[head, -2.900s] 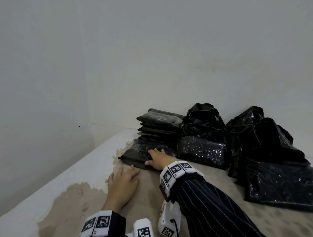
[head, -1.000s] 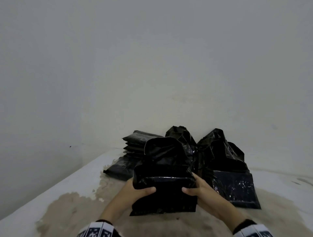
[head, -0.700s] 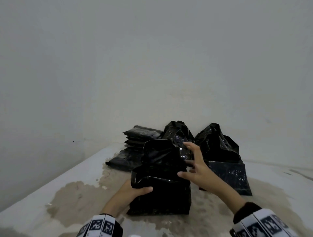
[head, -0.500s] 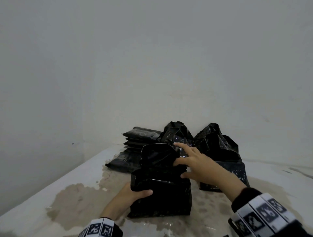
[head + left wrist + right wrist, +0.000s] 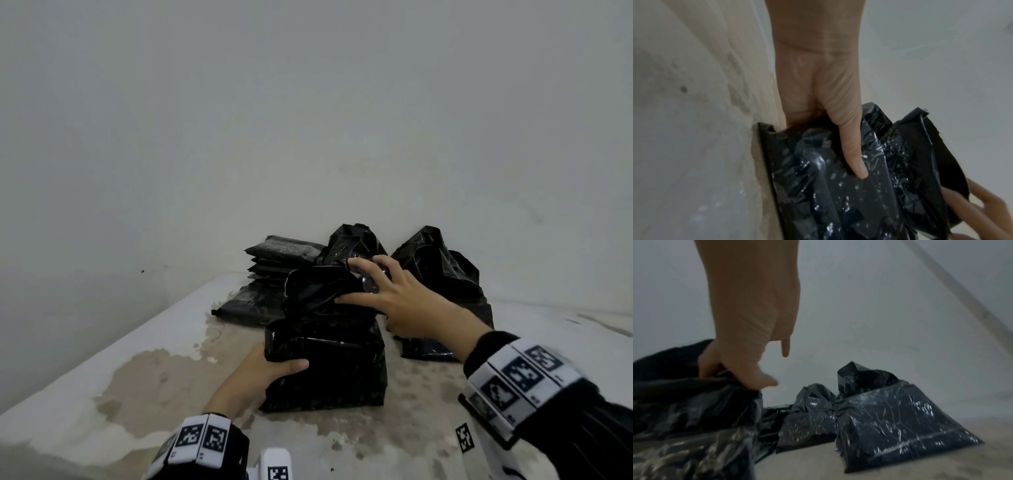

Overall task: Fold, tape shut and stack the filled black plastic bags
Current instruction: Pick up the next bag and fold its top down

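Since half a second ago, my right hand (image 5: 407,301) has slid farther over the loose top of the bag (image 5: 329,370) in front of me, fingers now spread across the crumpled neck (image 5: 318,291) and pressing it down toward the near side; the bag itself has not shifted. That hand is flat and relaxed, fingers straight, thumb along the near fold. In the right wrist view the fingertips sink into the gathered plastic, though blur hides just how they lie.

My left hand (image 5: 253,380) grips the bag's left side, thumb hooked over the near top edge and the other fingers behind it, out of sight. The left wrist view shows the thumb (image 5: 853,151) pressed into the shiny plastic while the bag's bottom sits against the stained surface (image 5: 137,387).

The bag stands upright on the tabletop, near the middle, its lower half a firm block and its upper half slack. Just behind it on the far left lies a stack of flat, finished bags (image 5: 274,270), touching or nearly touching the wall corner. Directly behind stands another unfolded bag (image 5: 352,243), and to the right a third (image 5: 442,274), close beside my right wrist; whether it touches I cannot tell.

Open tabletop runs to the left of my bag out to the pale edge (image 5: 85,359), and along the near side toward me. On the right, bare surface stretches past the third bag.
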